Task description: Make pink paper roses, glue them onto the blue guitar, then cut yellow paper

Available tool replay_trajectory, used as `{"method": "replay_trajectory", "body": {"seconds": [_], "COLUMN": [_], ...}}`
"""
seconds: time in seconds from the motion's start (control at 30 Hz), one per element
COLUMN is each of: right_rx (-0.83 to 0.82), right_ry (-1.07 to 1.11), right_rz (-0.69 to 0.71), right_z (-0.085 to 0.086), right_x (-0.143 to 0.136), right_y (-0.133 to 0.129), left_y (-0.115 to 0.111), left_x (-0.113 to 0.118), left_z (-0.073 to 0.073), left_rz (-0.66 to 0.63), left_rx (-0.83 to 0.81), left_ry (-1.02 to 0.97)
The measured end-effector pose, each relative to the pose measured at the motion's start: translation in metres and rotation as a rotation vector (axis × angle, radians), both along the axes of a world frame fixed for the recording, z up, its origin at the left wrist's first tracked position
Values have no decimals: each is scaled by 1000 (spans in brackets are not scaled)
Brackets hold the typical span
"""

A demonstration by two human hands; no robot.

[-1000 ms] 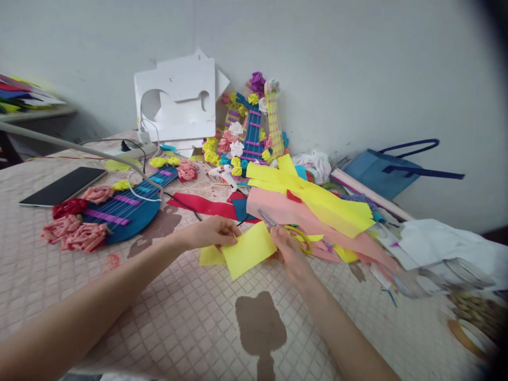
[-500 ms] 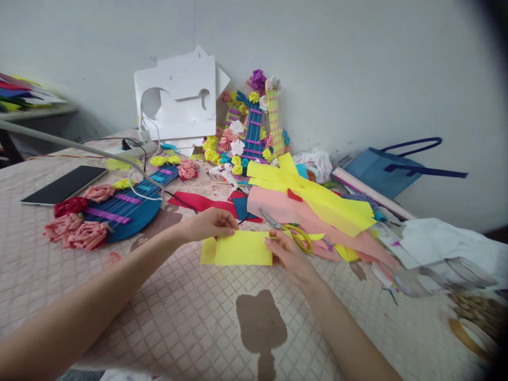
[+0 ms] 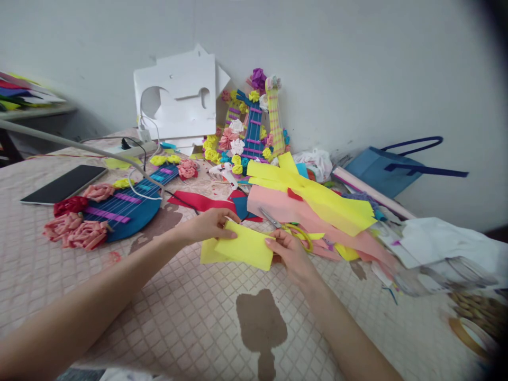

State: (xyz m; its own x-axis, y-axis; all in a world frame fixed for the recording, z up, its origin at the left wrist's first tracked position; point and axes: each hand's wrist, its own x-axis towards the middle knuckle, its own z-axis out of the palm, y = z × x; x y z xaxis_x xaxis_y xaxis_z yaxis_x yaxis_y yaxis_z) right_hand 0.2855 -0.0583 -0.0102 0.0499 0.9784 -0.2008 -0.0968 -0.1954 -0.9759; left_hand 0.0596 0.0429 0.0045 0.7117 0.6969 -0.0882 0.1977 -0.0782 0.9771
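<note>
A folded piece of yellow paper [image 3: 246,246] is held between my two hands, slightly raised over the patterned tablecloth and tilted down to the right. My left hand [image 3: 210,225] pinches its upper left edge between thumb and fingers. At the right edge, my right hand [image 3: 288,248] grips it the same way. A second layer of yellow shows beneath at the left; whether it is one sheet with the top I cannot tell. Scissors with yellow handles [image 3: 297,233] lie just beyond my right hand. Red strips [image 3: 202,200] lie beyond my left hand.
A blue paper guitar with flowers [image 3: 138,216] and a tablet [image 3: 65,183] lie at left. A glue gun [image 3: 225,172] is behind my hands. Yellow sheets [image 3: 337,210] cover pink sheets [image 3: 270,203] at right. More decorated guitars [image 3: 253,129] lean on the wall beside white foam boards [image 3: 178,124]. A tape roll [image 3: 470,336] is at lower right.
The yellow piece has gone from flat on the table to lifted and tilted, its right side lower. My left hand has shifted slightly; my right hand stays at the right edge.
</note>
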Motion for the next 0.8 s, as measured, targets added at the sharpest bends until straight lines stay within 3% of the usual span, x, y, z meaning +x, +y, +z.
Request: {"method": "replay_trajectory", "body": {"seconds": [0.2, 0.43, 0.57, 0.8], "right_rx": [-23, -55, -32, 50], "right_ry": [-14, -27, -45, -28], "right_rz": [184, 385, 319, 165], "right_z": [13, 10, 3, -5], "right_x": [0, -5, -11, -13], "right_y": [-5, -7, -6, -2], "left_y": [-3, -24, -29, -22], "left_x": [0, 10, 15, 16], "left_z": [7, 6, 4, 0], "left_rz": [-83, -199, -122, -9], "left_rx": [-163, -112, -35, -83], "left_ry": [2, -23, -25, -23]}}
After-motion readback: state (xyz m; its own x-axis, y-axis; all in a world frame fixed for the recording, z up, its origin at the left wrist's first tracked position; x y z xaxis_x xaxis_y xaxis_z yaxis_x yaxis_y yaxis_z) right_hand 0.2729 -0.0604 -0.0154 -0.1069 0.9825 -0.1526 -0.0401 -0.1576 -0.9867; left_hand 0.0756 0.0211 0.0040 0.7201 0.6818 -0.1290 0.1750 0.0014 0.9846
